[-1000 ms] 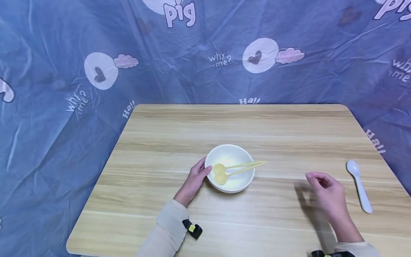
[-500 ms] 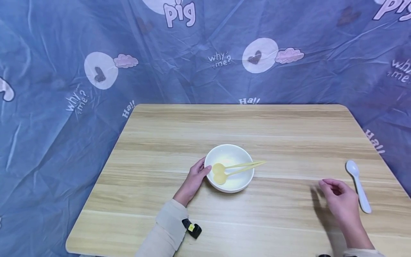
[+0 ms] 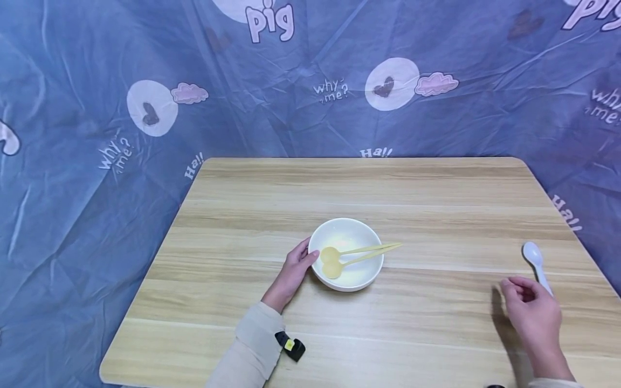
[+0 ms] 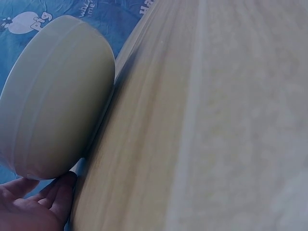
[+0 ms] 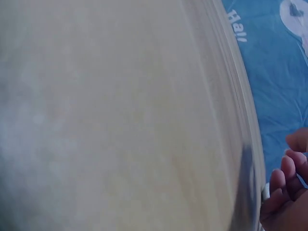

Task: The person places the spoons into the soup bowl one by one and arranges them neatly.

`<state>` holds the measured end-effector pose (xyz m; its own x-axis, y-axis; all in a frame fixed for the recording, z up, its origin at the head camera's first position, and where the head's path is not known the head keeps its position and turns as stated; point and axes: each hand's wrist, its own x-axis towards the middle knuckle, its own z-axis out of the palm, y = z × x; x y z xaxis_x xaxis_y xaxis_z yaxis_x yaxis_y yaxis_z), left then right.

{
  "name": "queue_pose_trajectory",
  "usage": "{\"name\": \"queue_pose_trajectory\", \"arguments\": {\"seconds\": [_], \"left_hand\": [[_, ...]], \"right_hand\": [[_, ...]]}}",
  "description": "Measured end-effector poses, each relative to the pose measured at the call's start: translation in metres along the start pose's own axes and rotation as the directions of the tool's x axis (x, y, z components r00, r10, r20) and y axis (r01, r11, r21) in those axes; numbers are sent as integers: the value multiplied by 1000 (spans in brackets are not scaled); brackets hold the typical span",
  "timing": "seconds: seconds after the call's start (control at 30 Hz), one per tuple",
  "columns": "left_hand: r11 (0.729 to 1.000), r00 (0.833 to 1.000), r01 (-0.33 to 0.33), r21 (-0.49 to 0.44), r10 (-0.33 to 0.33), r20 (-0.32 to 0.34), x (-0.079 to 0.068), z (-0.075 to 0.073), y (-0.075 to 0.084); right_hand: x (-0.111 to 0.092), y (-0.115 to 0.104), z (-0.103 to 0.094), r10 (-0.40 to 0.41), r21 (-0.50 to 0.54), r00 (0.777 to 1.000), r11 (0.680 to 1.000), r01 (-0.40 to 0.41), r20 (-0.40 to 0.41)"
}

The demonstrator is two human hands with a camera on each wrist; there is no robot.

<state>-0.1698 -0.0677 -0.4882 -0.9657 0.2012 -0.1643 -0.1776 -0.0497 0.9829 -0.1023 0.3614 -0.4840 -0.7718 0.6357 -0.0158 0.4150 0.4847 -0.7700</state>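
Note:
A white bowl (image 3: 345,229) stands mid-table, and two pale yellow spoons (image 3: 332,269) lie in it, their thin handles reaching over its right rim. My left hand (image 3: 292,269) grips the bowl's left side, thumb on the rim and fingers against the outer wall. In the left wrist view that hand (image 4: 36,204) shows below the tilted-looking bowl (image 4: 57,101). A white spoon (image 3: 533,254) lies at the right of the table. My right hand (image 3: 533,312), loosely curled with nothing in its fingers (image 5: 287,168), covers the lower handle; whether it touches the spoon I cannot tell.
The wood-grain table (image 3: 271,188) has rounded corners and its right edge slants past the white spoon. A blue printed cloth (image 3: 291,118) hangs behind and at both sides. A black band with a yellow mark (image 3: 290,345) sits on the left sleeve.
My right hand has moved right and slightly toward the near edge, from beside the white spoon to over its handle. The left hand, bowl and yellow spoons stay in place.

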Motion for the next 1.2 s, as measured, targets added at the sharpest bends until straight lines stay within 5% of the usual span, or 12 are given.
{"name": "queue_pose_trajectory", "arguments": {"seconds": [0.5, 1.0, 1.2], "left_hand": [[1000, 1000, 12, 3, -12, -6, -1, 1, 0], [1000, 1000, 9, 6, -9, -1, 1, 0, -1], [1000, 1000, 14, 3, -14, -6, 1, 0, -2]], "right_hand": [[9, 20, -12, 18, -27, 988, 999, -22, -155], [15, 27, -28, 84, -92, 981, 991, -101, -175], [16, 28, -33, 144, -199, 984, 966, -163, -105]]}}
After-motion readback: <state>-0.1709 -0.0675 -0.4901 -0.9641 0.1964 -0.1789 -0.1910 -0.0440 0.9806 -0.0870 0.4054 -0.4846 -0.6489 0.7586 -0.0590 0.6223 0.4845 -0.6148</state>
